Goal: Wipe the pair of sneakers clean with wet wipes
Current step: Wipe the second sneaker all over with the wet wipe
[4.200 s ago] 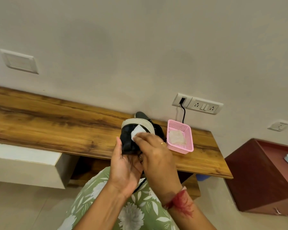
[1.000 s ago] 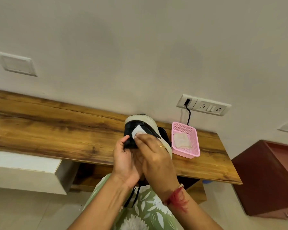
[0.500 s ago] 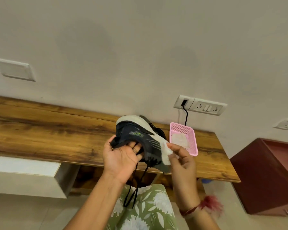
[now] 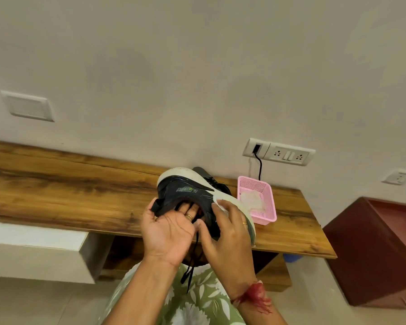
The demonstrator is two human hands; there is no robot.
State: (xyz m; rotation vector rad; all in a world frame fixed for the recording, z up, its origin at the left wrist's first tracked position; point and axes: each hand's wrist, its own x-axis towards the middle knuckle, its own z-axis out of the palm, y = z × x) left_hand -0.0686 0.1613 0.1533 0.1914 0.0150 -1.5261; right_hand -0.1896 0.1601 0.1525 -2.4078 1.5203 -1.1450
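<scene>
Gripping a dark sneaker [image 4: 185, 191] from below, the left hand [image 4: 171, 228] shows in the head view with palm toward the camera, fingers tucked into the shoe's opening and thumb against the heel collar. The sneaker is held in the air in front of the desk [image 4: 68, 184], tipped on its side with the white sole [image 4: 234, 202] facing up and away and the toe slanting down to the right. Black laces [image 4: 190, 266] hang from it over a green floral garment [image 4: 197, 308]. The right hand [image 4: 227, 233] is clamped on a white wet wipe [image 4: 220, 205], fingertips pressing it where the dark upper meets the sole, thumb curled under against the upper. The two hands sit close together, nearly touching at the thumbs. There is a ring on a finger of each hand, and a red thread [image 4: 256, 296] around the right wrist. A second sneaker [image 4: 211, 181], dark, sits on the desk behind the held one and is mostly hidden by it. Just right of it stands a pink basket [image 4: 265, 219] with a pale packet [image 4: 252, 199] inside; its contents are unclear. On the wall above is a socket panel [image 4: 279, 154] with a black cable [image 4: 259, 167] running down behind the basket. A blank wall plate [image 4: 27, 105] sits far left. A red-brown cabinet [image 4: 373, 254] stands to the right of the desk.
</scene>
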